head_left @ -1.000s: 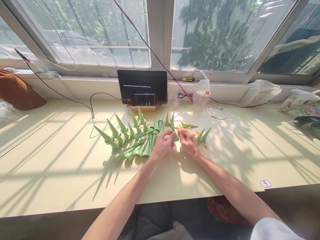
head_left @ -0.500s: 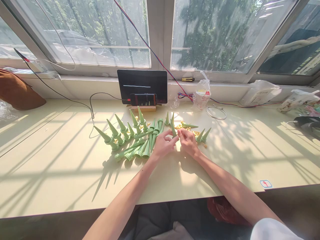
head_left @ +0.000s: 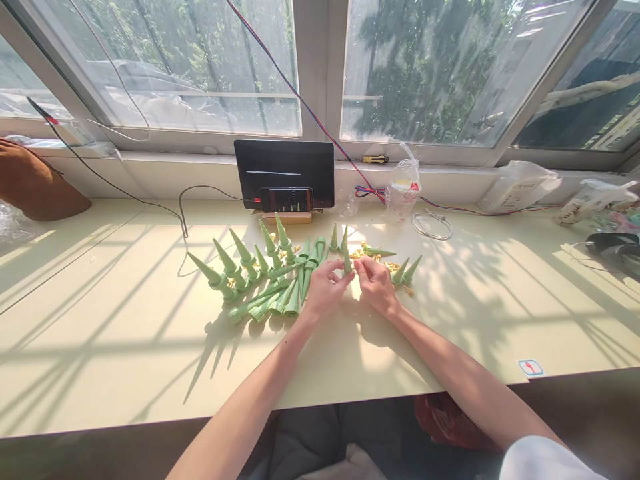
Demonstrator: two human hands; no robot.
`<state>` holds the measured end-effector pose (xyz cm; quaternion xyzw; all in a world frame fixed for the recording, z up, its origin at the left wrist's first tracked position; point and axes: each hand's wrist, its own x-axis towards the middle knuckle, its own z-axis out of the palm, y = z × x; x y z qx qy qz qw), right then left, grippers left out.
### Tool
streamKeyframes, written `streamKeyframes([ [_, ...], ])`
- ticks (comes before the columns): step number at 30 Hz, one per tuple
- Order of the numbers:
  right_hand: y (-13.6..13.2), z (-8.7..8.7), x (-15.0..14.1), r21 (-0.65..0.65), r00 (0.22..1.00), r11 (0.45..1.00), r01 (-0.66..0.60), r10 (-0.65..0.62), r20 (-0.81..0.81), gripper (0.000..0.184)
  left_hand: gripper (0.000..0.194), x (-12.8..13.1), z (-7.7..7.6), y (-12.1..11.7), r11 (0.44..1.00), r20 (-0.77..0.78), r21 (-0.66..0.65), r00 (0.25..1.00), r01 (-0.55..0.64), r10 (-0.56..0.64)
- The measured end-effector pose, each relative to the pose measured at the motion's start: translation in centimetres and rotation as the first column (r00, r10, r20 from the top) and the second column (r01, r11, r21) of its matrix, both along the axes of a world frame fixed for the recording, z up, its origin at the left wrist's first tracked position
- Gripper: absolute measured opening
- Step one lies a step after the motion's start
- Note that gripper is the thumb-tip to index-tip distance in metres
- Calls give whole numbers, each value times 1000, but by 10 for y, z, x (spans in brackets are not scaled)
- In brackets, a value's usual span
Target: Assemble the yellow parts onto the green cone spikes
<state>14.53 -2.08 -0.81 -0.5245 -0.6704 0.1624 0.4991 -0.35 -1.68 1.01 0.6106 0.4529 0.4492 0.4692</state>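
Note:
My left hand point(head_left: 327, 287) is closed around the base of a green plastic spike point(head_left: 347, 257), whose tip points up. Close beside it, the fingers of my right hand point(head_left: 376, 283) are pinched together at the spike's lower end; whatever they hold is too small to make out. A pile of green spikes point(head_left: 285, 300) lies left of my hands, with a row of upright green spikes point(head_left: 243, 250) behind it. Small yellow pieces point(head_left: 357, 253) lie scattered beyond my fingers, partly hidden. Two more green spikes point(head_left: 407, 272) stand to the right of my right hand.
A black tablet point(head_left: 285, 163) leans at the back, a phone point(head_left: 287, 200) with a cable before it. A bagged cup point(head_left: 403, 190), a coiled cable point(head_left: 433, 225) and plastic bags point(head_left: 520, 187) lie along the window. A brown bag point(head_left: 40, 180) is at far left.
The spike in my left hand has tilted slightly to a more upright stance. Both hands stay in nearly the same place, and the other pieces have not moved.

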Motion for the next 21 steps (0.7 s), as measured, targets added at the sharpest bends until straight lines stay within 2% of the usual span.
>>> streamKeyframes([
  [6,-1,-2,-3,-52,996,999,-11,6,-92,27,27,1,0,1,1000,-2,4,1000,-21,21],
  [10,-1,-3,-3,-50,994,999,-5,0,-109,26,31,1,1,-1,999,-13,-38,1000,9,-10],
  [14,0,-3,-4,-28,993,999,20,-23,-117,26,39,0,2,-1,990,58,-128,997,55,-48],
  [17,0,-1,-4,-14,989,999,34,-35,-144,25,41,-1,3,1,979,124,-199,992,36,-12],
  [21,-1,-1,-5,3,983,1000,31,-30,-180,25,32,0,4,3,966,173,-253,981,-46,92],
])
